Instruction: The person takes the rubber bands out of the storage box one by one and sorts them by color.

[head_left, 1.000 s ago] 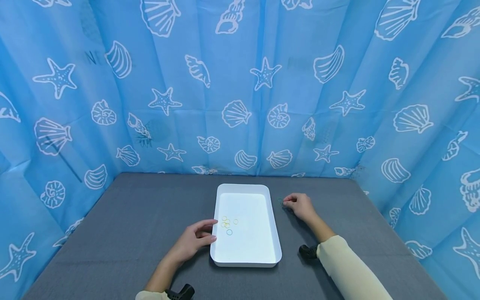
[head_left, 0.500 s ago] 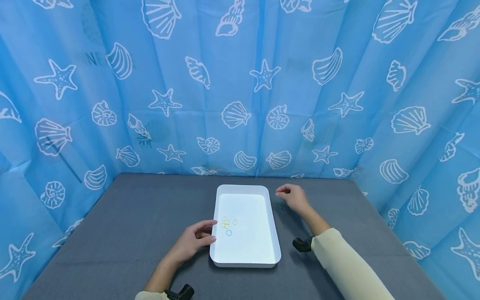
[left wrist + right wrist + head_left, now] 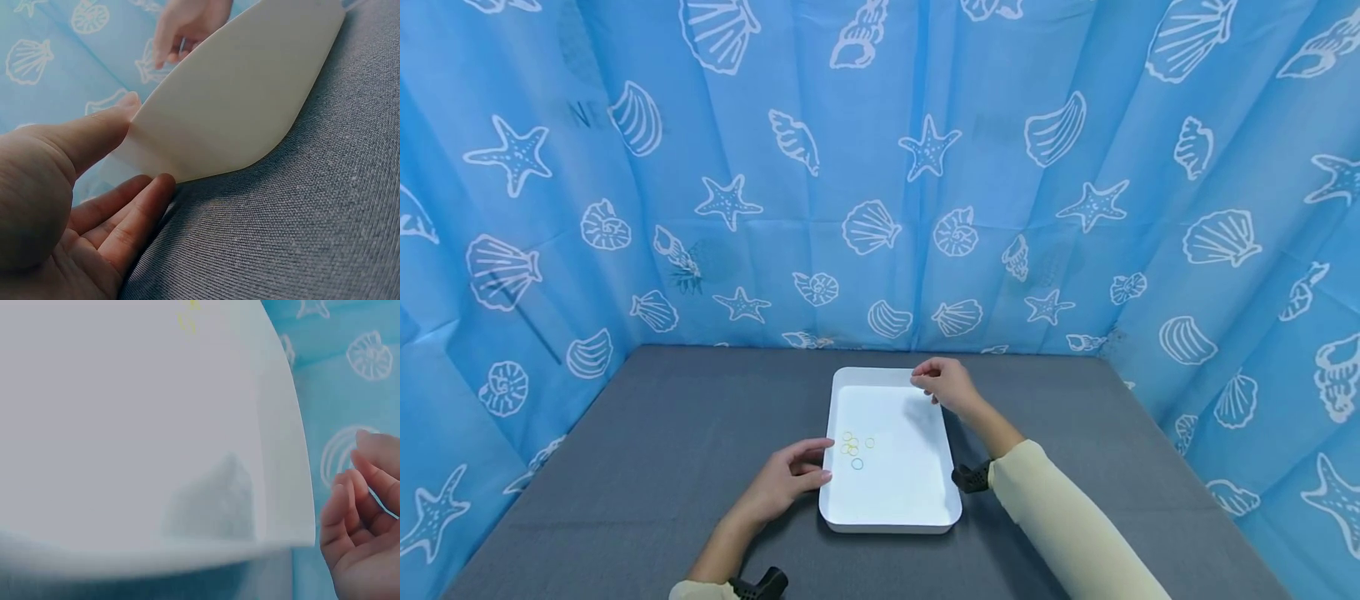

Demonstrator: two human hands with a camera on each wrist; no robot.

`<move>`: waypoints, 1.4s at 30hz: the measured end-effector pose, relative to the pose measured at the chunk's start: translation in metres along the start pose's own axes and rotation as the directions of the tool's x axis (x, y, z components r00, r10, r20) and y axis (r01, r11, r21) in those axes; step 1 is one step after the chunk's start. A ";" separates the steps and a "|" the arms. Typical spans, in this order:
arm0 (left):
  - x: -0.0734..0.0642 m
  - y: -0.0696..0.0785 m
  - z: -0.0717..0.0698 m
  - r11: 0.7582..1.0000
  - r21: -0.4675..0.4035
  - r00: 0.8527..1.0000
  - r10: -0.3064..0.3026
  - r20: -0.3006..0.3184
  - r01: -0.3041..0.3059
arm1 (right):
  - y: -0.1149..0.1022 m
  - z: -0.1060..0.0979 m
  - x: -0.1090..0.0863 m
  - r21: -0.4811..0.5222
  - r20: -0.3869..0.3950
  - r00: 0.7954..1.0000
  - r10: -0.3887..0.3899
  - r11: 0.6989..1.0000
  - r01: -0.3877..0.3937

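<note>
A white tray lies on the grey table, its left wall gripped by my left hand. In the left wrist view that hand's digits touch the tray's rim and lower edge. Several yellow rubber bands and a green rubber band lie inside, towards the left. Over the tray's far right corner hovers my right hand, thumb and fingertips together in a pinch. What it pinches is a thin rubber band, mostly hidden by the fingers. The right wrist view shows the right hand beside the tray wall.
A blue curtain with white shells and starfish hangs round the back and sides of the grey table. Dark wrist cameras sit on both wrists. Where small green bands lay right of the tray, the right forearm now crosses.
From the small green bands right of the tray, my right hand has lifted, then moved left over the tray's far right corner. The left hand and the tray have stayed put.
</note>
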State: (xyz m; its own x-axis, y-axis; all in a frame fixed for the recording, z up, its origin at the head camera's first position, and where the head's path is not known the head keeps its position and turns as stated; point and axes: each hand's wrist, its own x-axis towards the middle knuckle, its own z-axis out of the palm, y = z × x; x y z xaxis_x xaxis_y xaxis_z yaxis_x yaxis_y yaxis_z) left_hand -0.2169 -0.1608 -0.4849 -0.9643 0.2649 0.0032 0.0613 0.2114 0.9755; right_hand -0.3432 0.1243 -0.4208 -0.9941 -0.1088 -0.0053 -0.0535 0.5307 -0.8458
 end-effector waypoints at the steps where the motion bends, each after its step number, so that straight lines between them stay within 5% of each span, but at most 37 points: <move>1: 0.000 0.000 0.000 1.000 -0.002 1.000 -0.004 -0.001 0.004 | -0.002 0.004 0.000 0.006 0.010 1.000 0.004 1.000 -0.004; 10: 0.001 0.000 -0.001 0.999 0.027 1.000 -0.018 0.000 0.018 | -0.010 0.036 -0.003 -0.019 0.161 0.986 -0.030 0.999 0.034; 22: 0.001 0.000 -0.001 0.999 0.032 0.999 -0.038 0.004 0.038 | -0.003 0.059 -0.015 -0.118 0.388 0.920 -0.056 0.987 0.110; 30: -0.002 0.003 -0.001 1.000 0.026 1.000 -0.015 -0.009 0.016 | 0.003 0.065 -0.015 -0.163 0.472 0.877 -0.091 0.968 0.189; 39: -0.009 0.022 0.000 1.000 0.019 1.000 -0.005 0.003 0.005 | 0.001 0.067 -0.019 -0.200 0.455 0.887 -0.075 0.962 0.184; 42: -0.006 0.016 0.000 1.000 0.025 1.000 -0.006 -0.002 0.006 | 0.001 0.066 -0.020 -0.215 0.446 0.893 -0.060 0.961 0.172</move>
State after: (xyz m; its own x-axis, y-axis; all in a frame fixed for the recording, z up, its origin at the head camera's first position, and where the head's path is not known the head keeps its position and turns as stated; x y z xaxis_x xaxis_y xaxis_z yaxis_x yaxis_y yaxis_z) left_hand -0.2102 -0.1589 -0.4692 -0.9652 0.2615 -0.0017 0.0623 0.2361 0.9697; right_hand -0.3174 0.0714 -0.4569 -0.8419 -0.5043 -0.1920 -0.2431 0.6721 -0.6994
